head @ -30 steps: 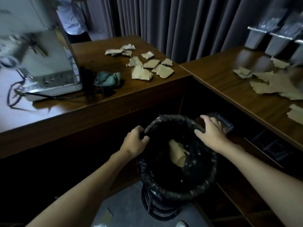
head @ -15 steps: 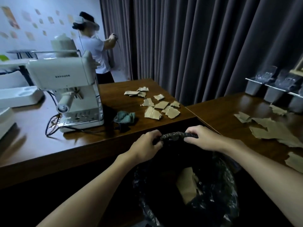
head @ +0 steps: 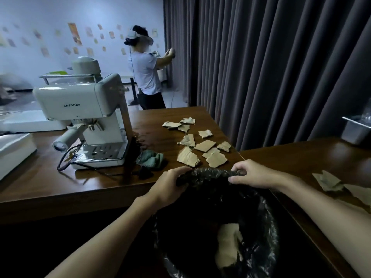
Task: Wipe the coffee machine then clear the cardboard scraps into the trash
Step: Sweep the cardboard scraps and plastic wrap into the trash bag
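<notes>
A black-lined trash bin [head: 259, 245] is held up against the table's front edge, with a cardboard piece [head: 227, 249] inside it. My left hand [head: 170, 185] grips the far rim on the left and my right hand [head: 253, 175] pinches the rim on the right. Several cardboard scraps [head: 202, 146] lie on the brown table [head: 40, 185] just beyond the rim. A crumpled green cloth [head: 150, 158] sits beside the white coffee machine [head: 86, 119]. More scraps [head: 329, 182] lie on the right counter.
A black power cord [head: 64, 159] loops in front of the machine. White boxes [head: 14, 149] stand at the left. A metal container [head: 356, 130] sits at the back of the right counter. A person with a headset [head: 146, 69] stands beyond the table by grey curtains.
The bin has come up from the floor to the table's edge, both hands still on its rim. My view has tilted up, showing the whole coffee machine and the room behind.
</notes>
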